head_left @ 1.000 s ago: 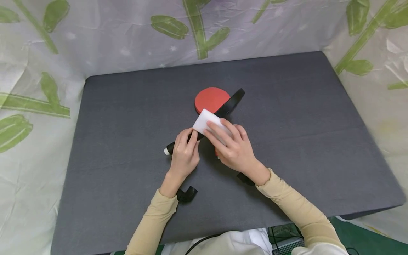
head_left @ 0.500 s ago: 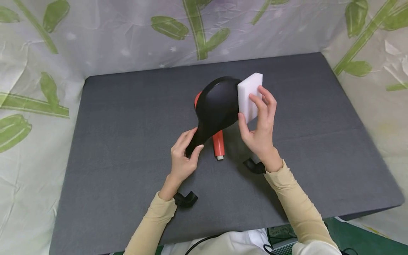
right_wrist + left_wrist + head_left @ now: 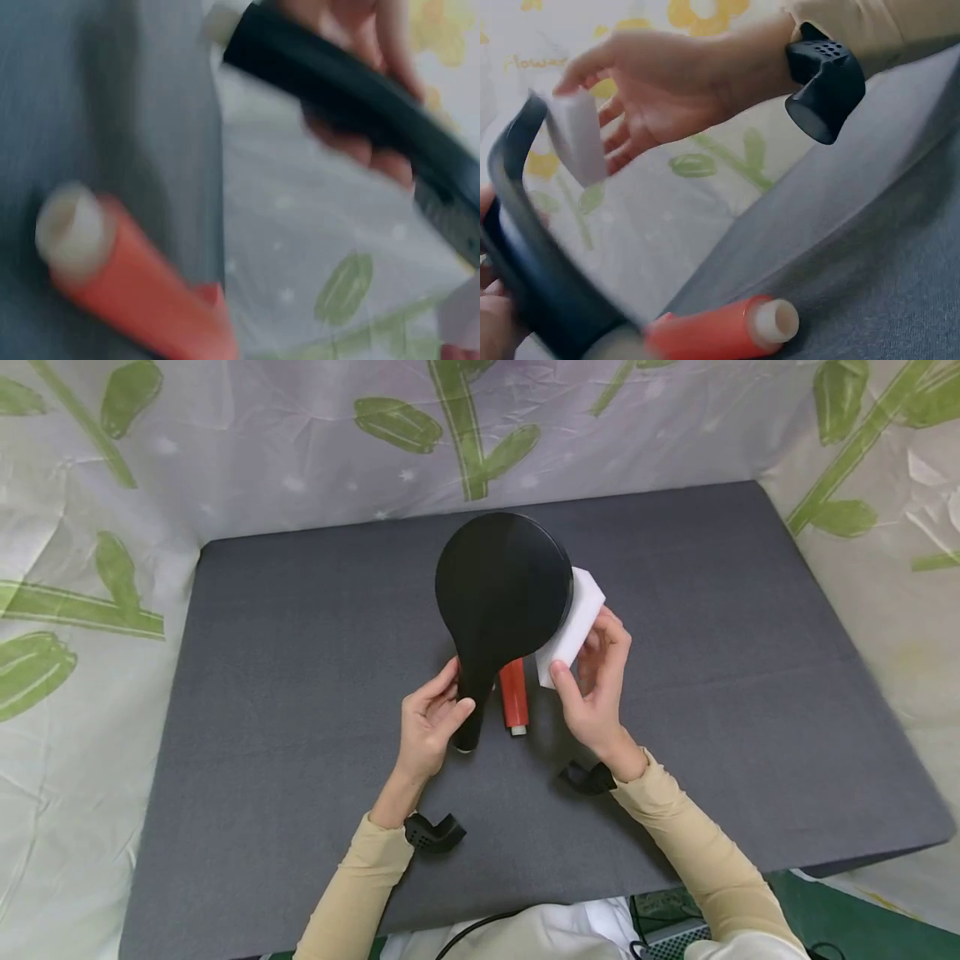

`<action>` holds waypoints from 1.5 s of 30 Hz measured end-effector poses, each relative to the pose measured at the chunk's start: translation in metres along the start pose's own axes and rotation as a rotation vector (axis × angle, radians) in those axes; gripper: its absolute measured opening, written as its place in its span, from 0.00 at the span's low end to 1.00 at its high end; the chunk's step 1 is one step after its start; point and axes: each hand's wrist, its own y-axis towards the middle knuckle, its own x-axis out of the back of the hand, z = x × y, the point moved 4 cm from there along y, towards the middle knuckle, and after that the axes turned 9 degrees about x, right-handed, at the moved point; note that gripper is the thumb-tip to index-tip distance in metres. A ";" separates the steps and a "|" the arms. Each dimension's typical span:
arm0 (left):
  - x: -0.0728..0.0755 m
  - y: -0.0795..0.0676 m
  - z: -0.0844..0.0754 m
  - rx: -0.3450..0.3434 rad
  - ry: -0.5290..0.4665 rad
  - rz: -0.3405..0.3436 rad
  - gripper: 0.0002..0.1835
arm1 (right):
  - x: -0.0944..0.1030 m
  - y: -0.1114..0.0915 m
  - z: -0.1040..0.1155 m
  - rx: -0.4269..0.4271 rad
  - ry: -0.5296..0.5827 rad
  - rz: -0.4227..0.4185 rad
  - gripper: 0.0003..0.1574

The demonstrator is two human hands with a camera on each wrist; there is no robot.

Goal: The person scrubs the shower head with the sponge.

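Note:
A black shower head [image 3: 502,585] with a wide round head is held up over the table, its broad side toward the head camera. My left hand [image 3: 427,727] grips its handle between thumb and fingers, the handle's pale hollow end pointing down. In my right hand [image 3: 596,706] is a white sponge [image 3: 573,631], pinched at its edge and overlapping the right rim of the black head. Beneath lies a red shower head on the table; only its red handle [image 3: 514,697] with a white hollow end shows, the rest hidden behind the black one.
A dark grey cloth covers the table [image 3: 300,710]. White sheets with green leaf prints hang behind it [image 3: 322,468] and at both sides. A black wrist camera [image 3: 435,833] sits at the left wrist, another [image 3: 587,777] at the right.
The black shower head has turned from edge-on to showing its broad side, its handle swinging toward upright. The sponge has gone from lying across it to its right rim, then lower along it.

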 end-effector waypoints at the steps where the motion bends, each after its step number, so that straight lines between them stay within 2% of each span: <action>1: -0.002 0.000 0.001 0.022 -0.012 0.043 0.34 | -0.002 0.000 0.002 0.014 0.045 -0.030 0.37; 5: -0.010 -0.001 0.006 0.137 -0.087 0.189 0.26 | -0.009 0.001 0.013 0.107 0.105 -0.092 0.33; 8: -0.015 -0.002 0.010 0.224 -0.143 0.224 0.23 | -0.013 0.002 0.019 0.165 0.064 -0.052 0.31; 13: -0.019 -0.005 0.016 0.297 -0.093 0.189 0.19 | -0.020 -0.003 0.019 0.226 -0.103 0.100 0.25; 16: -0.019 -0.006 0.019 0.339 -0.068 0.175 0.19 | -0.024 -0.009 0.015 0.236 -0.205 0.221 0.22; 21: -0.013 -0.007 0.021 0.396 -0.079 0.141 0.17 | -0.027 -0.020 0.010 0.254 -0.255 0.421 0.20; 23: -0.010 -0.008 0.022 0.407 -0.086 0.133 0.17 | -0.027 -0.020 0.008 0.260 -0.266 0.462 0.19; 27: -0.008 -0.008 0.025 0.424 -0.133 0.155 0.19 | -0.025 -0.011 0.001 0.218 -0.306 0.457 0.19; 33: -0.012 -0.010 0.028 0.430 -0.106 0.192 0.25 | -0.012 0.013 -0.015 0.097 -0.402 0.337 0.21; 36: -0.013 -0.010 0.028 0.416 -0.101 0.175 0.27 | -0.004 0.022 -0.019 0.016 -0.447 0.272 0.23; 40: -0.010 -0.010 0.026 0.408 -0.114 0.149 0.29 | 0.005 0.017 -0.026 -0.080 -0.471 0.253 0.26; 42: -0.008 -0.009 0.025 0.411 -0.134 0.141 0.28 | 0.007 0.008 -0.031 -0.092 -0.472 0.285 0.27; 45: -0.007 -0.008 0.025 0.420 -0.178 0.127 0.24 | 0.000 -0.003 -0.025 -0.079 -0.453 0.346 0.27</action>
